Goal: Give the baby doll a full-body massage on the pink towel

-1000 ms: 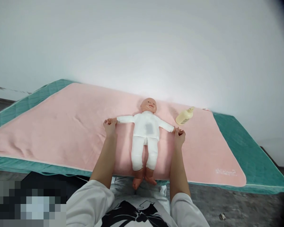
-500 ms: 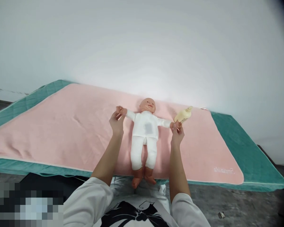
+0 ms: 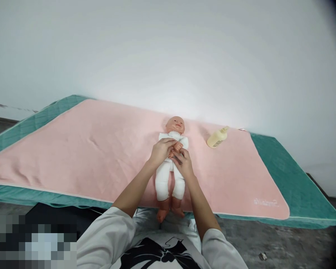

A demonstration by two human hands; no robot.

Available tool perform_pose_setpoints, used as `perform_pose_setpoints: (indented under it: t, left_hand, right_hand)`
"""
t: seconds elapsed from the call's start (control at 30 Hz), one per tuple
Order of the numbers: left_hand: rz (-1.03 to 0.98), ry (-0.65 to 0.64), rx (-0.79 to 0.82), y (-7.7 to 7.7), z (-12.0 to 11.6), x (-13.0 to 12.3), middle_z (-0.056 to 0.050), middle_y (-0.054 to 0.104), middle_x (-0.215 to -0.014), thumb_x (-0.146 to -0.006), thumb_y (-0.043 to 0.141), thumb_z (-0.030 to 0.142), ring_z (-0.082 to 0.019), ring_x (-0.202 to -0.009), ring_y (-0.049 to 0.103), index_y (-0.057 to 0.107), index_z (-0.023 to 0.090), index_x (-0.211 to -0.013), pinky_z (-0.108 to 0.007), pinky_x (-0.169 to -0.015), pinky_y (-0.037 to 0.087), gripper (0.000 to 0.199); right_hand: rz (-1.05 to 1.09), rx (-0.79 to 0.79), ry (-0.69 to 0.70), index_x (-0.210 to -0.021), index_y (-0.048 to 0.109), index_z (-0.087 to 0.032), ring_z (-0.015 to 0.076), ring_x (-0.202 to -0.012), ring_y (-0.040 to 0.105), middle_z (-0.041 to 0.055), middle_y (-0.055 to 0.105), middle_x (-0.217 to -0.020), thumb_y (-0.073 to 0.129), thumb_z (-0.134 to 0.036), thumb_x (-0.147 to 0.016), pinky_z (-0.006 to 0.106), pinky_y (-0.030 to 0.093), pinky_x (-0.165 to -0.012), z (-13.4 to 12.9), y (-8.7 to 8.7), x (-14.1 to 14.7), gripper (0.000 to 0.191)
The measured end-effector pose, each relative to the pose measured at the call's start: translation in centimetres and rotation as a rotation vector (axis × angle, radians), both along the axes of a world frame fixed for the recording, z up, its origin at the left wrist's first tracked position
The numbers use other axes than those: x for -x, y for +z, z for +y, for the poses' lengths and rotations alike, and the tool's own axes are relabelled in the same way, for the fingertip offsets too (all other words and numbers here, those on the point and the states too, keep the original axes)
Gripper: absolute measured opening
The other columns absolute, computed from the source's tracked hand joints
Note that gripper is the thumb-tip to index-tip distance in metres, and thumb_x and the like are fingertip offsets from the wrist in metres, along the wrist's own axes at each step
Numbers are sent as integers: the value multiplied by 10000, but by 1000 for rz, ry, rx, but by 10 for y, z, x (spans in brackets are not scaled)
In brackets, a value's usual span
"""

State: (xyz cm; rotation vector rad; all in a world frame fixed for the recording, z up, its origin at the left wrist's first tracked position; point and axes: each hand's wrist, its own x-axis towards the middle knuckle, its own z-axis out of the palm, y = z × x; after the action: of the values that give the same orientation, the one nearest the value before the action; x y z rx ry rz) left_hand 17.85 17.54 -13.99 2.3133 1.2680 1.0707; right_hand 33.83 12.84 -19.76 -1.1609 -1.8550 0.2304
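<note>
A baby doll (image 3: 162, 179) in white clothes lies on its back on a pink mat (image 3: 100, 149), head toward the wall and feet over the near edge. Both its arms are folded in, with the doll's hands crossed over its belly. My left hand (image 3: 161, 151) is closed round one doll hand, its fingers over the doll's chest. My right hand (image 3: 183, 161) grips the other doll hand from the right, close beside my left. The doll's hands are partly hidden by my fingers. A pale yellow bottle (image 3: 217, 138) lies to the right of the doll.
The pink mat covers most of a green padded bed (image 3: 291, 168), whose ends show at left and right. A pale wall (image 3: 168, 56) rises behind it. Below the near edge is a grey floor (image 3: 246, 239) with a small object (image 3: 263, 256) on it.
My two hands have moved inward from the sides, bringing the doll's spread arms together across its body. The bottle, partly covered before, shows fully.
</note>
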Motion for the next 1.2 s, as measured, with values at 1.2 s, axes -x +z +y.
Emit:
perform_pose_setpoints:
  t: [1.2]
  left_hand:
    - [-738, 454, 235, -28, 24, 74, -77, 702, -1074, -766, 688, 328, -217, -971, 688, 652, 167, -1116, -319, -817, 576, 387]
  right_hand:
    - [668, 1, -559, -1199, 545, -188, 248, -1209, 559, 145, 519, -1327, 562, -430, -870, 424, 520, -945, 9, -2, -57, 408]
